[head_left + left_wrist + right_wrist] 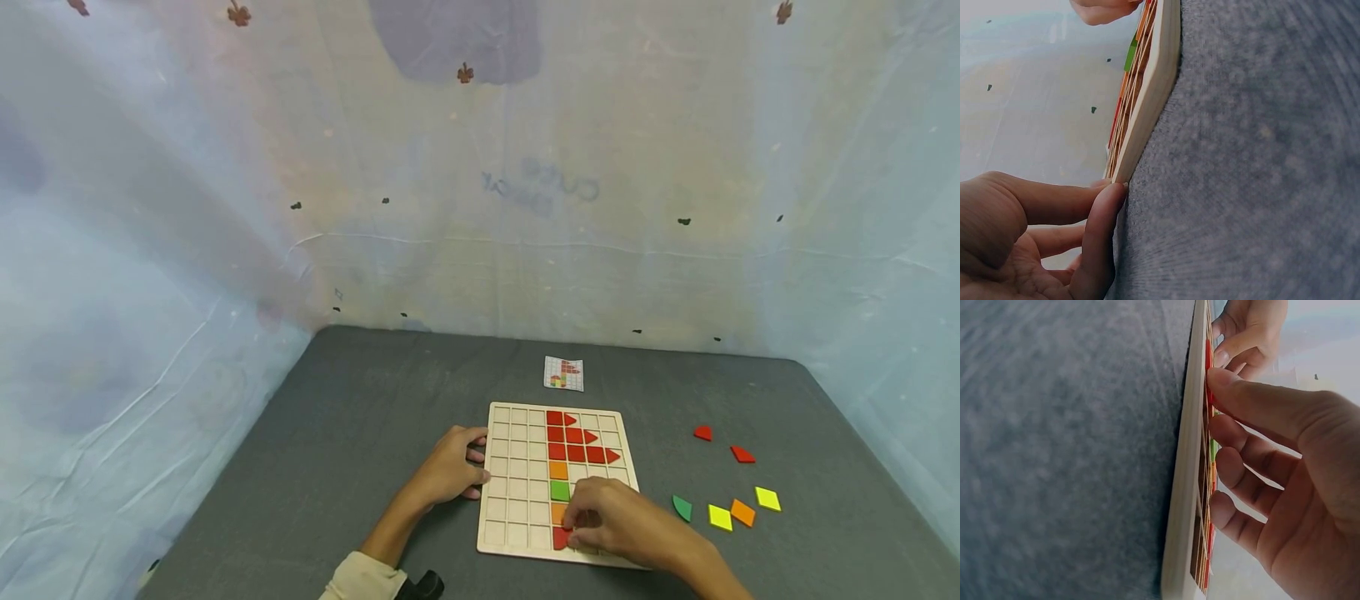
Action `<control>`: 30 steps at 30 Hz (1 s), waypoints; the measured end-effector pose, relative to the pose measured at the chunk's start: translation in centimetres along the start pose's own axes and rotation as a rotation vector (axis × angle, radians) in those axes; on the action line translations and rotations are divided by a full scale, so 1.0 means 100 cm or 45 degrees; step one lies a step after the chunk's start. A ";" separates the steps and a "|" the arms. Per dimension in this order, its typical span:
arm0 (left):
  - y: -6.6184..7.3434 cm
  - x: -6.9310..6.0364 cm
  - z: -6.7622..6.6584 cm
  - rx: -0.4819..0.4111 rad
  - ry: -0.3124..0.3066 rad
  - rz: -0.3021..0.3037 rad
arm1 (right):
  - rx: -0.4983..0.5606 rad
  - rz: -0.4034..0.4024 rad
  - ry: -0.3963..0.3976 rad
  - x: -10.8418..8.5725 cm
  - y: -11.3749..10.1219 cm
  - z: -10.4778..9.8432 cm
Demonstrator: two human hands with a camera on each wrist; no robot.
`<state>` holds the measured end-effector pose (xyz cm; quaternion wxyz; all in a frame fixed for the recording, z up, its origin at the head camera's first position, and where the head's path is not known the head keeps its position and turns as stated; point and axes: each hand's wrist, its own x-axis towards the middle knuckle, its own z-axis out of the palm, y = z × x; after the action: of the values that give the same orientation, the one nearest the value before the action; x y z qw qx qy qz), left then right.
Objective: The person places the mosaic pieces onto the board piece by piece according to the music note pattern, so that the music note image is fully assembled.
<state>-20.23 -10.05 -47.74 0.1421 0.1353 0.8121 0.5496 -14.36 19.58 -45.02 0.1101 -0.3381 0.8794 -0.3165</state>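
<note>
On the table lies a square wooden grid board (513,490) with coloured tiles in its cells. My left hand (448,467) holds the board's left edge; in the left wrist view thumb and forefinger (1060,203) meet at that edge. My right hand (622,521) is over the lower part of the board. Its thumb and forefinger pinch a red tile (559,539) in the bottom row, partly hidden by the fingers. Above it, an orange tile (558,512), a green tile (559,490) and another orange tile (558,471) form a column. Red squares and triangles (576,452) fill three rows at the top.
A small printed card (563,374) with a coloured grid pattern lies behind the board. To the right, loose tiles are scattered: red ones (742,454), yellow ones (720,517), an orange one (742,512) and a green rounded one (682,507). Hanging sheets (487,275) surround the table.
</note>
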 end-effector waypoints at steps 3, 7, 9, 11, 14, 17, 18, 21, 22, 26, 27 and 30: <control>0.000 0.000 0.000 -0.003 0.002 0.004 | -0.017 -0.004 0.007 0.000 0.000 0.000; 0.001 0.000 0.000 -0.008 0.000 -0.001 | -0.005 0.024 0.009 0.001 -0.001 0.000; 0.001 0.000 -0.001 -0.011 -0.001 -0.004 | 0.012 0.042 0.007 0.001 -0.001 0.000; 0.001 0.000 -0.001 -0.010 -0.002 -0.004 | 0.022 0.060 0.006 0.001 -0.001 0.000; 0.001 -0.001 -0.001 -0.013 -0.005 -0.001 | 0.032 0.082 0.001 0.000 -0.002 0.000; 0.001 -0.001 -0.001 -0.013 -0.006 -0.003 | 0.052 0.099 0.008 -0.002 -0.001 0.000; 0.001 -0.001 -0.001 -0.016 -0.006 -0.005 | 0.061 0.101 0.015 -0.003 0.000 0.000; 0.001 0.000 0.000 -0.022 -0.001 -0.011 | 0.082 0.103 0.046 -0.005 0.001 -0.001; 0.001 0.000 0.000 -0.024 0.000 -0.014 | 0.095 0.107 0.054 -0.006 0.002 -0.002; 0.000 0.001 0.000 -0.027 0.008 -0.014 | 0.106 0.122 0.090 -0.009 0.006 -0.005; 0.000 0.001 0.000 -0.026 0.009 -0.014 | 0.105 0.131 0.100 -0.010 0.007 -0.006; 0.001 0.001 0.000 -0.022 0.010 -0.011 | 0.091 0.161 0.125 -0.013 0.010 -0.007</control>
<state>-20.27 -9.99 -47.71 0.1423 0.1284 0.8084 0.5566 -14.18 21.33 -45.14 0.0987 -0.2620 0.8914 -0.3564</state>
